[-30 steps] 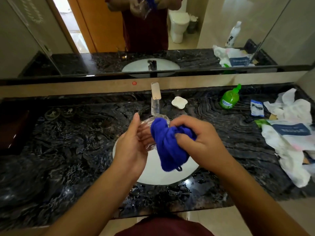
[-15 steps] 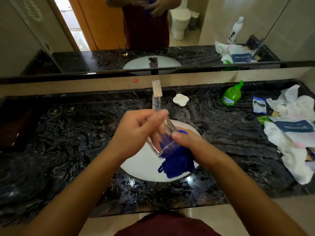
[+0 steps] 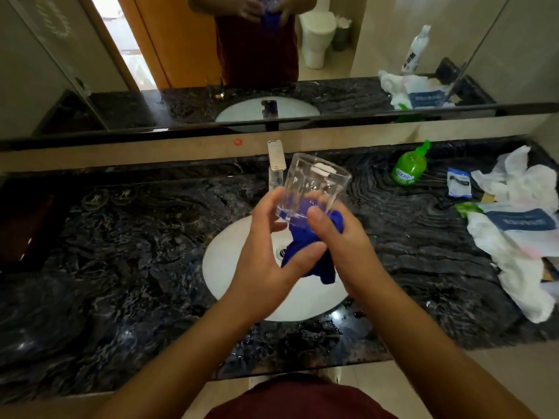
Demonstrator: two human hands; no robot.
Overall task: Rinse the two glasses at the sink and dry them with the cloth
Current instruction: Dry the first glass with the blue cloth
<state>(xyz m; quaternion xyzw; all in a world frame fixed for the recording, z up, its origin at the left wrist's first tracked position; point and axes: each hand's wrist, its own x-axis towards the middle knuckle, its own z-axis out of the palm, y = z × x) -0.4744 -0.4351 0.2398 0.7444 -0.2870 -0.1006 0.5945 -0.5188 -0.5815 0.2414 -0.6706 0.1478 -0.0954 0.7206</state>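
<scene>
Both hands up over the sink (image 3: pixel 230 267), forearms coming in from bottom of frame & converging at centre. Left hand (image 3: pixel 266 252) palm turned inward, fingers curled round lower part of the clear glass (image 3: pixel 314 189), thumb stretched toward the right wrist. Right hand (image 3: pixel 338 237) grasps the blue cloth (image 3: pixel 305 255), thumb pressed on top at the glass base; cloth bunched against the bottom of the glass, loose end hanging down over the basin. Glass tilted, open rim pointing up & away toward the tap (image 3: pixel 276 160), held in the air above the sink, not touching the worktop (image 3: pixel 136 252).

Hard to see: right fingers mostly hidden behind cloth & glass. Left fingertips partly blocked by the glass wall. Can't tell how much cloth sits under the base. Drain half covered by cloth. A 2nd glass shows only as a mirror reflection at the worktop's back left, faint. Green bottle (image 3: pixel 410 167) & white crumpled bags (image 3: pixel 520 237) at right, bags cut off by frame edge. Label print unreadable.
</scene>
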